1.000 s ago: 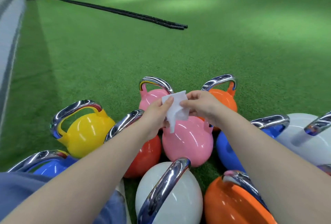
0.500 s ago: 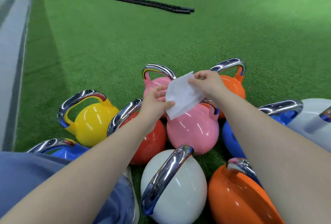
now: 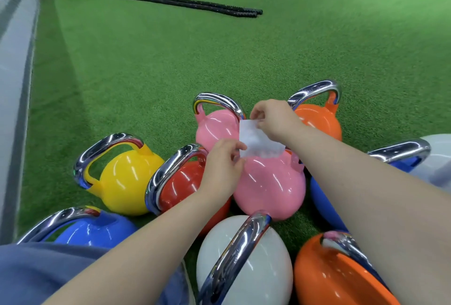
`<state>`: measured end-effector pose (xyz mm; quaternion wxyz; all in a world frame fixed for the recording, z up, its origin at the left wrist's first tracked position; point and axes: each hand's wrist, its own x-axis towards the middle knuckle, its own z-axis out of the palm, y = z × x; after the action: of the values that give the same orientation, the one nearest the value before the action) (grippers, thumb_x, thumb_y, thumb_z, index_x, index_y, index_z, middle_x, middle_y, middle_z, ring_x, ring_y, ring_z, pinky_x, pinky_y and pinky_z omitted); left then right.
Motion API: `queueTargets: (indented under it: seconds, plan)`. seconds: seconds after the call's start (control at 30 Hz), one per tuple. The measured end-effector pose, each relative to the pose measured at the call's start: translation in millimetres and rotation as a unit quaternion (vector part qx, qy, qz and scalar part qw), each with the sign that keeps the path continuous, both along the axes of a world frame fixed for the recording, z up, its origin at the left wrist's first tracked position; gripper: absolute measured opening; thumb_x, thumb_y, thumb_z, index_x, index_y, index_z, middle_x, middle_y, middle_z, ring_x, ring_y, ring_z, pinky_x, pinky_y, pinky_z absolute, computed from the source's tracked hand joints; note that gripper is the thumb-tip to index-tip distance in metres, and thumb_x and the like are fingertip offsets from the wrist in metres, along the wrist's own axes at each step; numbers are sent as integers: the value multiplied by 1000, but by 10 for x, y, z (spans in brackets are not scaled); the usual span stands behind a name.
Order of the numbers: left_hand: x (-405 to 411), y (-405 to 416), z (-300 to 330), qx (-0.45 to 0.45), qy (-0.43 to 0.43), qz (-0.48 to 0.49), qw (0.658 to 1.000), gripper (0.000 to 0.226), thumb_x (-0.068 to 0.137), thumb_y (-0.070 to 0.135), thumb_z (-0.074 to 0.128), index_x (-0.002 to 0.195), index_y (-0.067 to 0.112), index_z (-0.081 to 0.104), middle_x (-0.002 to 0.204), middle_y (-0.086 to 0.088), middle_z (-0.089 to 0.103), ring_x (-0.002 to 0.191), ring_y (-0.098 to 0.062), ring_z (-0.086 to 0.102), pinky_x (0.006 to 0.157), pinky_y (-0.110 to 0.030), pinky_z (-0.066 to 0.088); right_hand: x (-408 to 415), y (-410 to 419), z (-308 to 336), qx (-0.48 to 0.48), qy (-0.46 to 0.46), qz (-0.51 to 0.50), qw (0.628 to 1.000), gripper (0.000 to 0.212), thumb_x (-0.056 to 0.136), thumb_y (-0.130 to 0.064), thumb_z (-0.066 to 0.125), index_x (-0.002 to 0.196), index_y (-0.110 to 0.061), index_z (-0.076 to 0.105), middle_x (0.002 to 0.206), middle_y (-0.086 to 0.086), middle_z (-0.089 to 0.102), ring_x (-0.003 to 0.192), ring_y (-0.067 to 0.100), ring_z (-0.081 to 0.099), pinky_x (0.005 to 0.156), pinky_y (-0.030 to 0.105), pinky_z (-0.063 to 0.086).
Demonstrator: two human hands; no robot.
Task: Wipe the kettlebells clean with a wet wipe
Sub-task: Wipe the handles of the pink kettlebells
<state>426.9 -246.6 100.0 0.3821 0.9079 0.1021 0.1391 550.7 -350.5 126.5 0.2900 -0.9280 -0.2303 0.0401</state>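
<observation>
Both hands hold a white wet wipe spread above a pink kettlebell. The left hand has its grip pinched on the lower corner, the right hand on the upper edge. More coloured kettlebells crowd the green turf.

Kettlebells packed touching, chrome handles blocking gaps between them; open turf beyond; battle ropes lying far off; wall at left.
</observation>
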Motion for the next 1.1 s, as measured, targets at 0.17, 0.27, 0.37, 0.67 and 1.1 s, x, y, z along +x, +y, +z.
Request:
queueTargets:
  seconds: [0.17, 0.27, 0.37, 0.67, 1.1]
  plan:
    - [199, 26, -70, 181, 45, -139, 972, 42, 86, 3, 56, 128, 7, 54, 137, -5, 45, 124, -22, 44, 101, -29, 33, 9, 27, -69, -16, 0, 8, 1000, 31, 82, 3, 52, 105, -14, 65, 111, 10, 63, 104, 27, 57, 89, 34, 45]
    - [289, 54, -116, 219, 66, -151, 962, 51, 84, 2, 56, 134, 5, 47, 141, -7, 42, 128, -24, 40, 103, -31, 33, -49, -28, -106, 7, -59, -41, 997, 33, 85, 1, 50, 114, -10, 60, 117, 14, 54, 109, 31, 52, 92, 36, 40]
    - [331, 97, -163, 212, 61, -152, 963, 52, 80, -2, 55, 132, 7, 50, 136, -8, 48, 123, -27, 44, 100, -33, 36, -214, -52, -134, 53, -112, -38, 992, 28, 83, -2, 47, 107, -5, 61, 110, 15, 56, 105, 32, 51, 87, 36, 38]
    - [-18, 178, -381, 50, 23, -7, 998, 34, 78, -12, 49, 102, 5, 68, 102, -3, 56, 102, -21, 54, 82, -11, 30, -357, 55, -257, -227, -100, 109, 963, 33, 86, -27, 48, 114, -11, 49, 118, 10, 54, 110, 29, 49, 87, 35, 36]
    - [80, 193, -813, 178, 275, -248, 912, 57, 93, 4, 38, 146, 18, 27, 154, -3, 23, 140, -20, 26, 112, -29, 24, -296, 227, -428, -263, -144, 16, 954, 25, 86, -6, 49, 110, -14, 54, 108, 5, 63, 101, 28, 58, 75, 32, 31]
